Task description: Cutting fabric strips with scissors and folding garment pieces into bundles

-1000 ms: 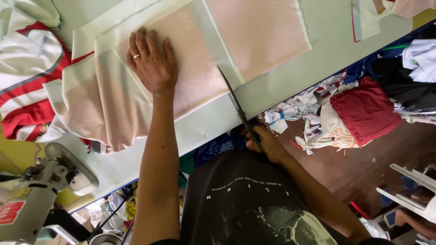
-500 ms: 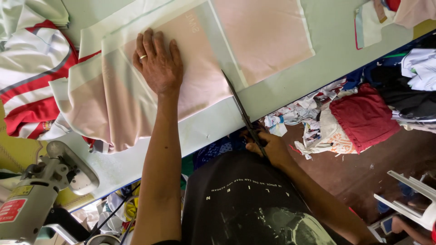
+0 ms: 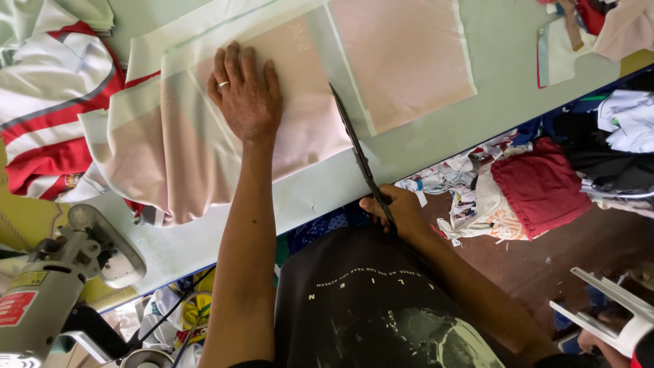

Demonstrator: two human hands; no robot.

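1. Surface [image 3: 422,153], pale green, runs diag. across the view; we stand at its near edge, w/ heaped scraps on the floor beyond the edge at right.

2. Pink fabric [image 3: 225,136], folded, w/ pale green-white panel on top; lies flat at centre-left of the surface, lower-left corner bunched up. A second pink piece [image 3: 402,54] lies just beside it, upper right, flat.

3. Red-and-white garment [image 3: 48,116], striped, crumpled; far left, partly under the pink fabric.

4. Sewing machine [image 3: 48,293], grey, red label; bottom-left corner, near the surface edge.

5. Red cloth pile [image 3: 541,187] w/ mixed white & dark scraps; right, below the surface edge.

6. Our left hand [image 3: 245,95], ring on one finger; grip not closed, palm down, fingers spread, pressing the pink fabric flat. Holds nothing.

7. Our right hand [image 3: 398,211], at the surface edge; grip closed round the handles of the scissors.

8. Scissors [image 3: 357,150], long, dark; blades lie along the right edge of the pink fabric, tip pointing away from us, between the two pink pieces. Blades look nearly together; can't tell exactly.
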